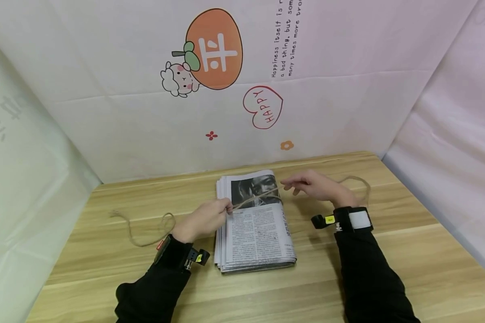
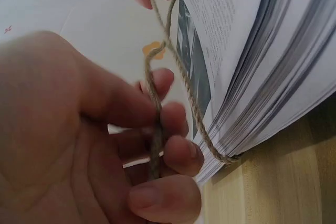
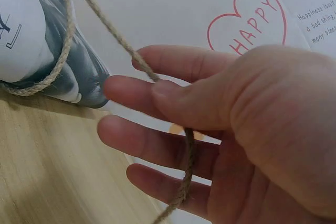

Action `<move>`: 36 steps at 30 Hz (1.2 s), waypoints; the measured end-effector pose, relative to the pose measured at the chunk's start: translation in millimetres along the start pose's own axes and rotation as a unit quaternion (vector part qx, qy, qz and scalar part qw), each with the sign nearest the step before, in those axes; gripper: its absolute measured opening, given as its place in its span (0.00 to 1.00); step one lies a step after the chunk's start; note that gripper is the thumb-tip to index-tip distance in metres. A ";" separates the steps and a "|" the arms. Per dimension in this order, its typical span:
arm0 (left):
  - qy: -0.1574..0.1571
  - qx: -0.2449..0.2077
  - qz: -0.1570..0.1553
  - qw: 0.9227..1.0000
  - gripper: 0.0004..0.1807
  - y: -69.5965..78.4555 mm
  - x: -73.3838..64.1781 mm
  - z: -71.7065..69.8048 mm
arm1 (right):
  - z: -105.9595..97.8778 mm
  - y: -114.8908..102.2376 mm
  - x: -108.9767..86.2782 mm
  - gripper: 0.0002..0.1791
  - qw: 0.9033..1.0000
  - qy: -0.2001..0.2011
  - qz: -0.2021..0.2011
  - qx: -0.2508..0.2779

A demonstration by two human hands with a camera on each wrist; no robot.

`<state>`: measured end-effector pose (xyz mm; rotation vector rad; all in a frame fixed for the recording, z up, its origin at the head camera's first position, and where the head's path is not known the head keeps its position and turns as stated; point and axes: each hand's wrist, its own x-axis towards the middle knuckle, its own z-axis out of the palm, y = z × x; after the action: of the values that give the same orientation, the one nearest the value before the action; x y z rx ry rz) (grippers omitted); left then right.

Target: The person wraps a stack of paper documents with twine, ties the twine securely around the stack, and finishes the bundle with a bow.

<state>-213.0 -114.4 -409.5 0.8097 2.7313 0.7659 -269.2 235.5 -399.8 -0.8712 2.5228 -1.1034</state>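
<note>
1. On the wooden table, towards its far edge and midway between left and right: one newspaper stack, folded, lying flat, with a dark photograph on the far part of its top sheet.
2. Twine, one length, tan, twisted: passed around the far part of the stack, its strands crossing above the photograph. One tail curves over the table at left, its end frayed; the other bends in a loop at far right, beyond the right wrist.
3. Left hand, at the stack's left edge: fingers curled around one strand.
4. Right hand, right of the stack's far part: thumb and forefinger pinched together on the other strand, remaining fingers spread.
5. Sleeves, black, a pair; a small camera at each wrist.
6. Cloth backdrop, pale, behind the table: printed with an orange fruit, a sheep, a red heart reading "HAPPY", two small flowers and lettering.
</note>
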 end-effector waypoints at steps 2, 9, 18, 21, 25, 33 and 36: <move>-0.004 -0.006 -0.010 1.000 0.16 2.0 -1.1 -0.3 | 1.0 -1.1 1.2 0.19 1.000 0.008 0.012 -0.008; 0.029 -0.006 0.032 0.999 0.17 5.3 -1.2 -1.0 | 3.3 -4.3 4.5 0.16 0.997 0.041 0.054 -0.020; 0.047 0.013 0.032 0.998 0.14 6.2 -5.2 -5.6 | 5.6 -7.6 7.5 0.09 0.997 0.059 0.007 -0.039; 0.056 0.022 0.033 0.998 0.14 9.1 -10.6 -11.2 | 7.2 -9.4 10.7 0.09 0.997 0.058 0.008 -0.046; 0.069 0.033 0.029 0.997 0.14 20.3 -20.3 -17.6 | 4.6 -12.5 22.4 0.10 0.998 0.043 0.020 -0.041; 0.075 0.091 0.054 0.992 0.18 41.1 -31.8 -3.1 | -13.6 -18.8 53.1 0.12 0.998 -0.007 0.001 -0.070; 0.089 0.107 0.052 0.989 0.20 42.0 -33.8 2.5 | -21.3 -23.6 60.5 0.10 0.995 -0.008 -0.004 -0.098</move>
<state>-165.0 -102.0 -388.3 0.9770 2.9896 0.5951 -316.5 198.1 -367.6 -0.9358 2.6494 -0.8574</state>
